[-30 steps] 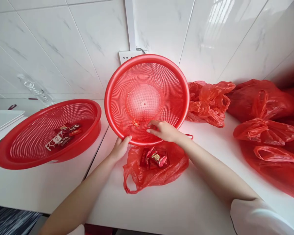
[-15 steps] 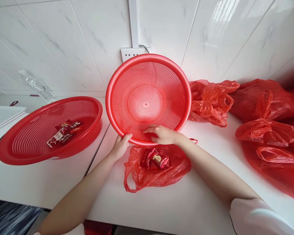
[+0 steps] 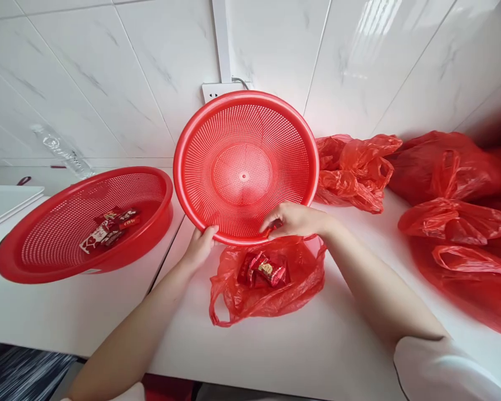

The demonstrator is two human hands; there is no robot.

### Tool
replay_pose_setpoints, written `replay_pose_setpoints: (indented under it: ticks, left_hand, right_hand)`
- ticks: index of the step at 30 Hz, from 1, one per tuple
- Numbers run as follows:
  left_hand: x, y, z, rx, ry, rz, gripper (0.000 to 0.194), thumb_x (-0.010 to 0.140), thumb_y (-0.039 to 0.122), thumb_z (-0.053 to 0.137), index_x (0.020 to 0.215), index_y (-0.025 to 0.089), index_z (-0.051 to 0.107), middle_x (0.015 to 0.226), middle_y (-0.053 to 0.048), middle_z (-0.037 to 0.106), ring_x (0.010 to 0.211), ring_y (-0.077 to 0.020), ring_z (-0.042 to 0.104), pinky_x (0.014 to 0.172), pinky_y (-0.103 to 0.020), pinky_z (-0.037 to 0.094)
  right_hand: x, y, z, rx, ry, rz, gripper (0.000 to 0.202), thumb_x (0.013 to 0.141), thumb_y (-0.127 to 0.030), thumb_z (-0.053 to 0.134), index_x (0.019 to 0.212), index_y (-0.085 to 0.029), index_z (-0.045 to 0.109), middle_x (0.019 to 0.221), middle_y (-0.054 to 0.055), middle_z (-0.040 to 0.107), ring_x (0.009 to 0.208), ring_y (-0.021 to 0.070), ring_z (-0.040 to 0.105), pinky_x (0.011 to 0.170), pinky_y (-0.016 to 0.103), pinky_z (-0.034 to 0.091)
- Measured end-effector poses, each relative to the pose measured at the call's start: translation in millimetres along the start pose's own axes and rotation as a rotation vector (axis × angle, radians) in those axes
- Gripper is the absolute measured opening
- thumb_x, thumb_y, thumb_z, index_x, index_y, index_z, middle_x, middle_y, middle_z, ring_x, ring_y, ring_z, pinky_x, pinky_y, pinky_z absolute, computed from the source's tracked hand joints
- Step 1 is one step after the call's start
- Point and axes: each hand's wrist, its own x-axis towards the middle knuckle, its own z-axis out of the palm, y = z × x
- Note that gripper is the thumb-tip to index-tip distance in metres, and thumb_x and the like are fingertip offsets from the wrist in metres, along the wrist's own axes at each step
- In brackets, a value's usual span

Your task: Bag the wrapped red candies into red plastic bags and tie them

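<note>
A round red mesh basket (image 3: 244,103) is tilted up toward me, its open side facing me. My left hand (image 3: 199,245) grips its lower left rim, thumb on the rim. At the lower right rim, my right hand (image 3: 294,220) has its fingers curled, with something small and red between thumb and fingers that I cannot make out. Just below the basket, an open red plastic bag (image 3: 294,295) lies on the white table, several red-wrapped sweets (image 3: 269,271) inside it.
A second red mesh basket (image 3: 154,242) with several wrapped pieces stands at the left. Crumpled red bags (image 3: 350,172) and filled, knotted red bags (image 3: 463,167) lie at the right. A clear bottle (image 3: 67,153) and a power socket (image 3: 212,92) are at the back.
My right hand has moved slightly right along the basket's lower rim, and its fingers have closed on something small and red. The view has shifted a little.
</note>
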Motion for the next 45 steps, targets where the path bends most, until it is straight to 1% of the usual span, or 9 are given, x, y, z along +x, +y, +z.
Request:
replay_pose_setpoints:
  ticks: [4,8,15,19,22,28,33,40,45]
  left_hand:
    - [3,1,-2.9,0.079,0.089,0.025,0.023,0.073,0.027,0.061,0.063,0.020,0.041,0.060,0.006,0.040,0.051,-0.0081,0.038,0.048,-0.022,0.033]
    - [5,3,-3.2,-0.059,0.056,0.051,0.014,0.073,0.025,0.061,0.071,0.020,0.049,0.072,0.003,0.053,0.067,-0.0121,0.053,0.060,-0.024,0.046]
    - [-6,21,3.3,-0.285,-0.087,0.117,0.022,0.081,0.025,0.053,0.100,0.018,0.062,0.111,-0.008,0.065,0.104,-0.0226,0.060,0.081,-0.034,0.053]
    - [-15,37,-5.9,-0.158,-0.159,0.185,0.035,0.086,0.037,0.047,0.114,0.020,0.060,0.121,-0.009,0.062,0.101,-0.0245,0.062,0.076,-0.035,0.055]
    - [-28,60,-21.3,0.346,-0.297,0.280,0.050,0.083,0.051,0.048,0.124,0.023,0.055,0.124,-0.011,0.061,0.090,-0.0263,0.066,0.071,-0.037,0.054]
    - [-46,98,-47.9,1.636,0.432,0.415,0.055,0.084,0.035,0.053,0.137,0.020,0.045,0.129,-0.018,0.055,0.114,-0.0398,0.054,0.086,-0.049,0.045]
    - [-27,90,-73.4,1.839,0.407,0.111,0.039,0.084,0.018,0.043,0.120,0.015,0.058,0.097,-0.016,0.069,0.087,-0.0342,0.064,0.076,-0.046,0.046]
    - [-15,72,-88.3,1.670,0.447,0.610,0.039,0.080,0.016,0.047,0.114,0.022,0.065,0.096,-0.011,0.071,0.085,-0.0314,0.064,0.072,-0.041,0.043]
    - [-6,64,-79.0,1.564,0.177,0.827,0.042,0.083,0.012,0.043,0.116,0.027,0.065,0.093,-0.008,0.071,0.089,-0.0272,0.062,0.085,-0.042,0.037]
  right_hand:
    - [-17,-14,-11,0.171,-0.121,0.074,0.024,0.079,-0.028,0.064,0.099,-0.019,0.075,0.084,0.003,0.075,0.072,0.0157,0.069,0.065,0.024,0.051]
    - [-27,-23,-15,0.161,-0.259,0.115,0.020,0.080,-0.029,0.063,0.090,-0.018,0.076,0.083,0.004,0.074,0.073,0.0170,0.069,0.067,0.025,0.052]
    - [-34,-22,-21,-0.211,0.371,0.211,0.058,0.082,-0.023,0.061,0.138,-0.030,0.045,0.089,0.000,0.072,0.070,0.0164,0.068,0.068,0.028,0.053]
    - [-34,-24,-26,-0.311,0.622,0.054,0.035,0.079,-0.031,0.067,0.112,-0.023,0.060,0.091,0.001,0.071,0.072,0.0160,0.066,0.070,0.027,0.052]
    - [-39,-27,-33,-0.419,0.984,0.044,0.034,0.070,-0.029,0.073,0.100,-0.022,0.060,0.091,0.001,0.070,0.069,0.0145,0.065,0.069,0.026,0.051]
    - [-67,-21,-52,-0.555,1.394,0.100,0.036,0.065,-0.027,0.072,0.099,-0.024,0.061,0.095,0.001,0.071,0.072,0.0152,0.065,0.070,0.026,0.051]
    - [-86,-11,-64,-0.622,1.543,0.143,0.038,0.067,-0.035,0.072,0.102,-0.023,0.062,0.095,0.004,0.071,0.075,0.0182,0.067,0.070,0.031,0.053]
    - [-91,-9,-69,-0.625,1.564,0.203,0.036,0.068,-0.038,0.072,0.099,-0.020,0.062,0.086,0.007,0.070,0.069,0.0181,0.067,0.063,0.028,0.053]
    - [-86,-14,-64,-0.549,1.488,0.214,0.040,0.067,-0.040,0.073,0.100,-0.022,0.060,0.088,0.008,0.070,0.071,0.0187,0.067,0.064,0.030,0.053]
